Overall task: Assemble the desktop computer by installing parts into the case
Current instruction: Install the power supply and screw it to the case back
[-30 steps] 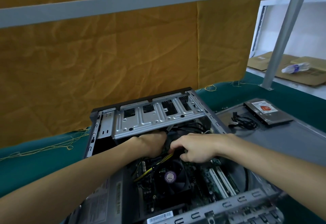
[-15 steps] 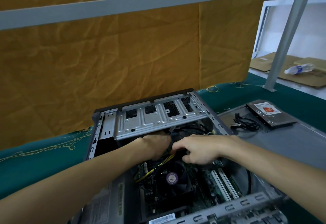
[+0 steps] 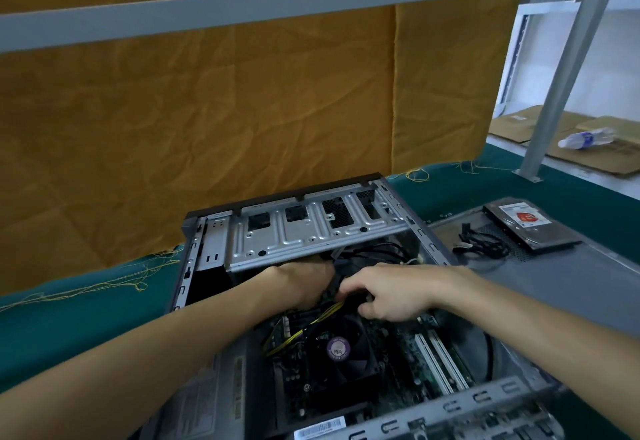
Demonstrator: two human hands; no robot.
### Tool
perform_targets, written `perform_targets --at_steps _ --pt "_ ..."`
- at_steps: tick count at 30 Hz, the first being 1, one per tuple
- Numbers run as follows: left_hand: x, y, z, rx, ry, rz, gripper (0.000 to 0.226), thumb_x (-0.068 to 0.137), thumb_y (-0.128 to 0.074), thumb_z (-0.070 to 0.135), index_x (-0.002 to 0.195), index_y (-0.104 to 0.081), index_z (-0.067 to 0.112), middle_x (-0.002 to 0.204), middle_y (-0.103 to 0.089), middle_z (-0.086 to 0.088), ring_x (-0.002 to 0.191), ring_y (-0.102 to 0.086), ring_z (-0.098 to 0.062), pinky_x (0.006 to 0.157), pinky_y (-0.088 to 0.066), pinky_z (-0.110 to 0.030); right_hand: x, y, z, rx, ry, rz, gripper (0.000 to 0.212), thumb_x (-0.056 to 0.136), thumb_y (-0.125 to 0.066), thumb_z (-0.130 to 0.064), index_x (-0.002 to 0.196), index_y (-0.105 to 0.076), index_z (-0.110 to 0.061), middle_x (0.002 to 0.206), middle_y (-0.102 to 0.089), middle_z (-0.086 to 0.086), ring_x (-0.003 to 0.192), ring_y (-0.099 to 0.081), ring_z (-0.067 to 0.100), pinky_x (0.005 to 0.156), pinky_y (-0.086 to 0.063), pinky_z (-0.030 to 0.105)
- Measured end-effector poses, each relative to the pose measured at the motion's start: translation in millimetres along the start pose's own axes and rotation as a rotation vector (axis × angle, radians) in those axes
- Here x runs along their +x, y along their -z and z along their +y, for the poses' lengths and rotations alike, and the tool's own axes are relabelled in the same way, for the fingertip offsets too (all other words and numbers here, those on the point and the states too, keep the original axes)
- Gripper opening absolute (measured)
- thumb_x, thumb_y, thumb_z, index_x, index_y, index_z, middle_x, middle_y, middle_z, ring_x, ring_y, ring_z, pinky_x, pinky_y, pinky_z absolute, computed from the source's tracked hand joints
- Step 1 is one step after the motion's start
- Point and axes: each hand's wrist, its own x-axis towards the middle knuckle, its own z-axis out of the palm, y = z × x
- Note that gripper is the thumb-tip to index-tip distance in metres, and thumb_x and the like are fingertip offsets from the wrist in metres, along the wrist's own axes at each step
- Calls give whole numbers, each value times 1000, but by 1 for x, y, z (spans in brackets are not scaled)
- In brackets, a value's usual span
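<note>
The computer case (image 3: 214, 249) lies open on the bench (image 3: 86, 315), which has a green cloth on it. Both hands are inside the case, just under the silver drive cage (image 3: 311, 232). The left hand (image 3: 304, 282) is partly hidden under the cage, so I cannot tell if it holds anything. The right hand (image 3: 388, 292) has its fingers curled around a black plug with yellow wires (image 3: 298, 334). The wires run down beside the round fan (image 3: 337, 351) on the board. A hard drive (image 3: 530, 228) lies on the gray side panel (image 3: 571, 287), to the right of the case. A black cable (image 3: 485, 244) lies beside it.
</note>
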Motion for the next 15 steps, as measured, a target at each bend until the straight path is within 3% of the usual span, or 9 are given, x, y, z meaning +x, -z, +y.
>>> perform_targets --at_steps 3,7,13,15 --pt "2 -1 4 20 7 -15 26 101 -51 7 126 -58 4 125 -63 -15 111 -64 -28 83 -49 -32 -1 0 -1 1 0 -4 43 102 -53 -24 143 -50 -38 89 -64 -1 76 -64 28 74 -53 42" --pt "4 -3 8 11 -11 -13 26 99 -54 7 124 -59 5 124 -64 -16 111 -64 -29 78 -45 -31 0 -1 -1 -8 3 -1 45 101 -53 -25 143 -49 -39 84 -61 -5 83 -66 31 75 -53 45" --pt "4 -10 -3 -314 87 27 16 102 -54 20 111 -59 7 113 -68 -17 100 -66 -30 70 -43 -30 1 -2 3 -14 11 2 44 102 -54 -28 143 -50 -42 87 -53 -16 83 -65 25 80 -54 42" --pt "5 -12 -3 -354 109 33 21 102 -57 21 116 -59 5 113 -67 -16 102 -67 -30 71 -44 -30 3 -2 4 -19 14 6 43 102 -54 -28 142 -50 -42 85 -51 -18 79 -64 22 77 -53 41"
